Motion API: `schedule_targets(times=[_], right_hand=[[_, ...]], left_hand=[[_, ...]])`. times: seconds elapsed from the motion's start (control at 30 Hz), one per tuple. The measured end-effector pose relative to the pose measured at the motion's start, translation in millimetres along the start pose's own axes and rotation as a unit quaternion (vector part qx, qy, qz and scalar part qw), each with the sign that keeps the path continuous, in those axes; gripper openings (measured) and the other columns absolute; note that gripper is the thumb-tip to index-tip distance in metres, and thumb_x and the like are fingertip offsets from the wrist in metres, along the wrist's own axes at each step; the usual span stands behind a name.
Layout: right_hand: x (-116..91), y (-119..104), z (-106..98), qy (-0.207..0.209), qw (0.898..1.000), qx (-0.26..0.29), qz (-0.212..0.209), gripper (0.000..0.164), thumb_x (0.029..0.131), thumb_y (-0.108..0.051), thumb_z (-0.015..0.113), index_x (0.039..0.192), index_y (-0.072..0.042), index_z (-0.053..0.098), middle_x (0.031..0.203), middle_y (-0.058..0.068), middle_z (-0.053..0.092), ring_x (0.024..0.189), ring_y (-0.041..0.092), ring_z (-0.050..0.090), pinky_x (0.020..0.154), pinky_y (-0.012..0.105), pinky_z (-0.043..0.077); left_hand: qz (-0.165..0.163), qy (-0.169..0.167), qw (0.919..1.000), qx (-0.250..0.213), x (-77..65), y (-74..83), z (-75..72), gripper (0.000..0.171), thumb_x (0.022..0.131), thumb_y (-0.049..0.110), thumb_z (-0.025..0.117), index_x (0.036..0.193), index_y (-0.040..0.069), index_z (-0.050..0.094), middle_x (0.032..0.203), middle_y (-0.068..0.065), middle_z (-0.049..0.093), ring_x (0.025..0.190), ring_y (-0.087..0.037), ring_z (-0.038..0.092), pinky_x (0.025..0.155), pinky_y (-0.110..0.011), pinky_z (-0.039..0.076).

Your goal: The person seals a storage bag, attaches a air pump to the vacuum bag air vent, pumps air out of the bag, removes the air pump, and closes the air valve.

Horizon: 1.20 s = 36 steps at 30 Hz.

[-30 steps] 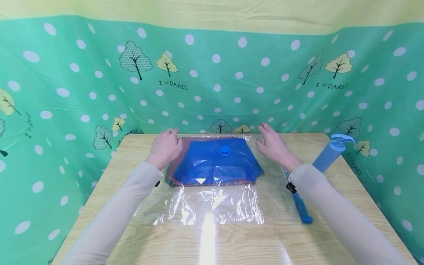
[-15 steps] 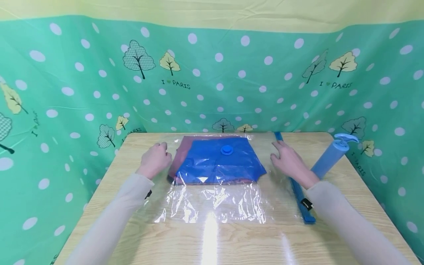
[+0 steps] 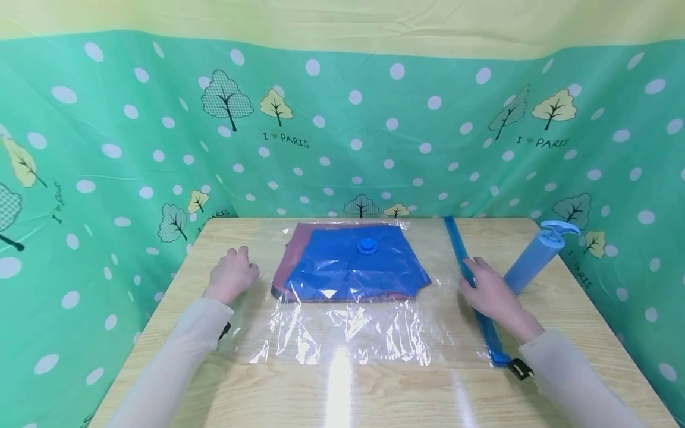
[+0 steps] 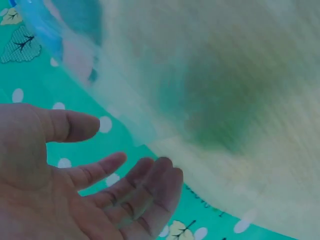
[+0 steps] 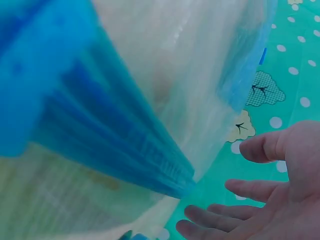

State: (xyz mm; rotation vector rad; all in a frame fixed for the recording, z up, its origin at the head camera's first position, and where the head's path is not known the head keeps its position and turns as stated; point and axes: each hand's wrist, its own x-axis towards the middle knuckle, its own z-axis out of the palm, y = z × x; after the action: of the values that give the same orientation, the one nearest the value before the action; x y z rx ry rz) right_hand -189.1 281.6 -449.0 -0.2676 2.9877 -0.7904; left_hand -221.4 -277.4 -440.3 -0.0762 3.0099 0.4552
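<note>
A clear vacuum storage bag [image 3: 342, 333] lies flat on the table, with folded blue cloth [image 3: 348, 267] and reddish-pink cloth [image 3: 296, 249] inside. On its upper face sits a round blue valve [image 3: 367, 246]. Along its right side runs a blue zip strip [image 3: 489, 336], seen close in the right wrist view. My left hand [image 3: 231, 276] is at the bag's left edge, its fingers [image 4: 150, 200] loosely bent with nothing in them. Over the middle of the zip strip, my right hand [image 3: 495, 297] overlaps it in the head view; its fingers and thumb are spread apart in the right wrist view.
A blue hand pump [image 3: 535, 258] with a curved handle lies at the right, just beyond my right hand. The wooden table [image 3: 267, 392] ends at a green dotted curtain [image 3: 332, 107] behind and at both sides.
Both hands have moved apart and nearer to me, from the bag's far corners to its sides. The right hand has gone right, onto the zip strip. Bag and pump stay put.
</note>
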Motion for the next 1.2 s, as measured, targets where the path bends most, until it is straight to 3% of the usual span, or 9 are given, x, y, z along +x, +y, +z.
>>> schedule_targets(times=[0.2, 0.5, 0.63, 0.77, 0.87, 1.03, 1.2], right_hand=[[-12, 11, 1, 0.001, 1.000, -0.005, 0.013, 0.059, 0.106, -0.015, 0.056, 0.152, 0.017, 0.037, 0.152, 0.049, 0.028, 0.135, 0.069, 0.034, 0.105, 0.078, 0.033], [-31, 22, 0, -0.019, 0.999, 0.006, 0.043, 0.063, 0.106, -0.017, 0.057, 0.149, 0.023, 0.034, 0.139, 0.049, 0.045, 0.127, 0.065, 0.046, 0.097, 0.073, 0.045], [-39, 24, -2, -0.038, 0.998, 0.027, 0.049, 0.064, 0.108, -0.017, 0.054, 0.148, 0.026, 0.030, 0.126, 0.044, 0.056, 0.110, 0.056, 0.061, 0.086, 0.063, 0.054], [-47, 24, -4, -0.044, 0.997, 0.043, 0.054, 0.061, 0.109, -0.015, 0.051, 0.147, 0.028, 0.028, 0.116, 0.038, 0.062, 0.097, 0.041, 0.067, 0.078, 0.053, 0.058], [-52, 25, -4, -0.051, 0.996, 0.041, 0.064, 0.060, 0.110, -0.015, 0.048, 0.147, 0.027, 0.028, 0.120, 0.040, 0.060, 0.098, 0.041, 0.067, 0.079, 0.053, 0.058], [-60, 26, -1, -0.053, 0.995, 0.037, 0.071, 0.056, 0.110, -0.014, 0.046, 0.146, 0.027, 0.031, 0.119, 0.039, 0.061, 0.095, 0.035, 0.067, 0.078, 0.051, 0.058], [-66, 27, 1, -0.048, 0.996, 0.043, 0.068, 0.054, 0.110, -0.012, 0.046, 0.147, 0.026, 0.033, 0.121, 0.039, 0.062, 0.095, 0.033, 0.067, 0.079, 0.052, 0.058]], left_hand=[[-0.020, -0.025, 0.9995, 0.006, -8.9, -7.9, 5.5, 0.062, 0.103, 0.018, 0.048, 0.150, -0.018, 0.030, 0.133, -0.045, 0.046, 0.112, -0.059, 0.056, 0.086, -0.069, 0.051], [-0.015, -0.053, 0.9985, -0.004, -17.8, -20.7, 9.7, 0.062, 0.102, 0.018, 0.049, 0.148, -0.019, 0.032, 0.132, -0.044, 0.054, 0.108, -0.055, 0.062, 0.085, -0.065, 0.053], [-0.020, -0.071, 0.9971, -0.020, -23.5, -22.0, 8.2, 0.063, 0.103, 0.018, 0.045, 0.152, -0.018, 0.028, 0.138, -0.045, 0.050, 0.117, -0.058, 0.058, 0.093, -0.068, 0.049], [-0.027, -0.083, 0.9951, -0.048, -29.4, -23.8, 6.6, 0.063, 0.102, 0.015, 0.045, 0.153, -0.017, 0.025, 0.126, -0.042, 0.058, 0.096, -0.047, 0.064, 0.085, -0.060, 0.053], [-0.025, -0.084, 0.9944, -0.059, -34.0, -28.3, 6.6, 0.059, 0.100, 0.011, 0.046, 0.148, -0.019, 0.031, 0.119, -0.040, 0.060, 0.090, -0.042, 0.064, 0.081, -0.057, 0.054], [-0.029, -0.089, 0.9933, -0.067, -39.4, -37.3, 9.3, 0.044, 0.102, 0.012, 0.049, 0.133, -0.020, 0.045, 0.126, -0.043, 0.057, 0.113, -0.055, 0.061, 0.093, -0.063, 0.051], [-0.033, -0.086, 0.9917, -0.091, -40.9, -42.2, 10.5, 0.036, 0.104, 0.013, 0.052, 0.126, -0.016, 0.052, 0.110, -0.032, 0.064, 0.098, -0.044, 0.064, 0.085, -0.057, 0.054]])
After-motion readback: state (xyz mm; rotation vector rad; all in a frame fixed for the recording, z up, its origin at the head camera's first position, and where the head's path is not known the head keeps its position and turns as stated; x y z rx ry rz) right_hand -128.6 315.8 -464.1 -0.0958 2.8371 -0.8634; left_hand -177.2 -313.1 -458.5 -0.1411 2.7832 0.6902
